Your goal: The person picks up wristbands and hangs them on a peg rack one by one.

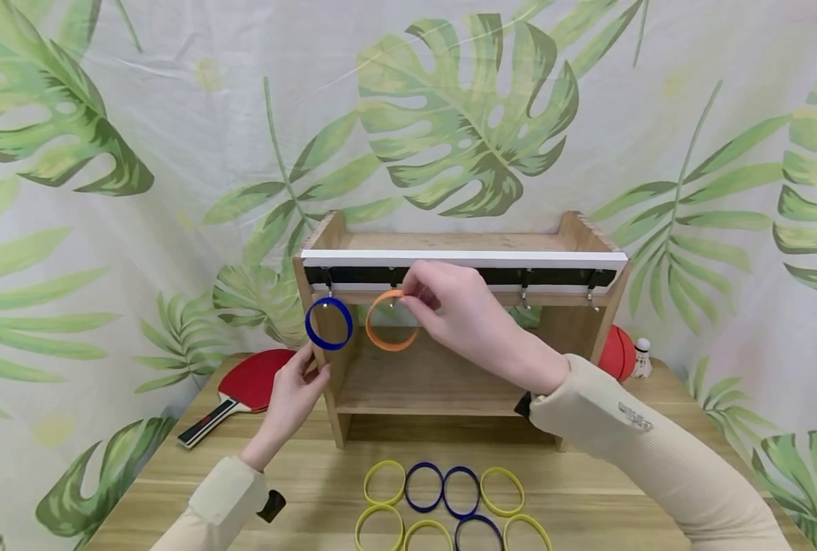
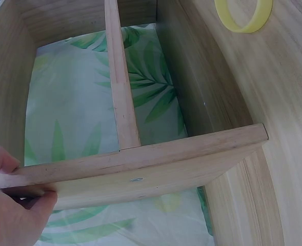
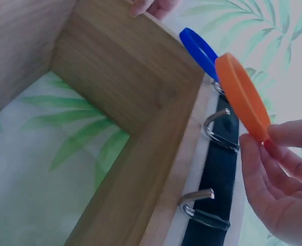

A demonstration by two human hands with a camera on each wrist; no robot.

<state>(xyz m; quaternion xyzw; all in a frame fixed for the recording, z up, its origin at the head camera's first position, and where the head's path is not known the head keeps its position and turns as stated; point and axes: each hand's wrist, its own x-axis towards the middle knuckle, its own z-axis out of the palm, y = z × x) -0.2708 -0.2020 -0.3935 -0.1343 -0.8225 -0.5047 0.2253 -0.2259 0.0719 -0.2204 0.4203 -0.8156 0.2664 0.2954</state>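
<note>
In right hand (image 1: 473, 321): orange ring (image 3: 238, 97), hook (image 3: 207, 127) contact unclear.

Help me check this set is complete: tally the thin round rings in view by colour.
Thin round yellow rings: 5
Thin round blue rings: 4, one hanging from a silvery metal hook
Thin round orange ring: 1, in the right hand
Total: 10

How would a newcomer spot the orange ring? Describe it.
Find the wooden shelf with a black strip of metal hooks along its front. Near the strip's left end hangs a blue ring. Just right of it, pinched in the right grip, is the only orange ring.
</note>
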